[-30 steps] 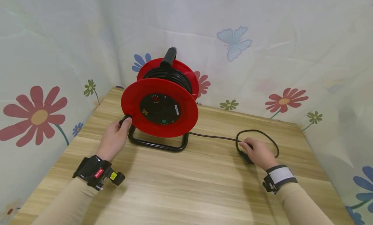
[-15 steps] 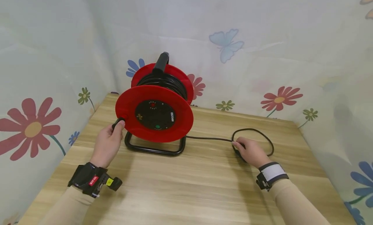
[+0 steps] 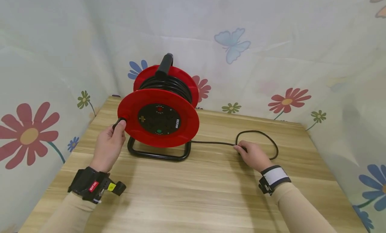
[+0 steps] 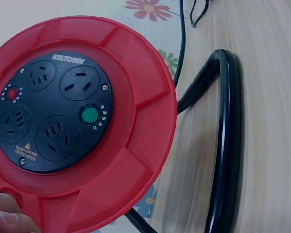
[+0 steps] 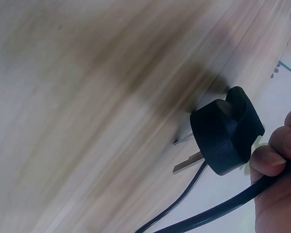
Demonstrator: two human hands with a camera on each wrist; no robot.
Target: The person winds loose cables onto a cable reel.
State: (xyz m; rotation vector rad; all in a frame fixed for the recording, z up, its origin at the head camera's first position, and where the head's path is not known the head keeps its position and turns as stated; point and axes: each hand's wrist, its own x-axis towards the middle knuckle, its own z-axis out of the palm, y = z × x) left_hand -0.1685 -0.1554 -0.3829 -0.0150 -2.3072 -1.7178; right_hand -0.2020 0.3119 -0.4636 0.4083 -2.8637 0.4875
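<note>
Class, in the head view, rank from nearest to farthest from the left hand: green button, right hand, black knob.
1. Black knob: gripped by the left hand.
2. Green button: rightward, on the red reel.
3. Right hand: farthest right, holding the cable.

- Head: from above, facing forward and down over the worktop (image 3: 181,196); widest view, reel (image 3: 158,119) toward nine o'clock, left hand (image 3: 108,147) at eight, right hand (image 3: 253,156) at four.
- Left wrist: near the reel's face, rolled sideways, worktop at three o'clock.
- Right wrist: close, tilted, plug (image 5: 228,133) at three o'clock.
- Head shares the reel with left wrist, the cord (image 5: 208,217) with right wrist.
</note>
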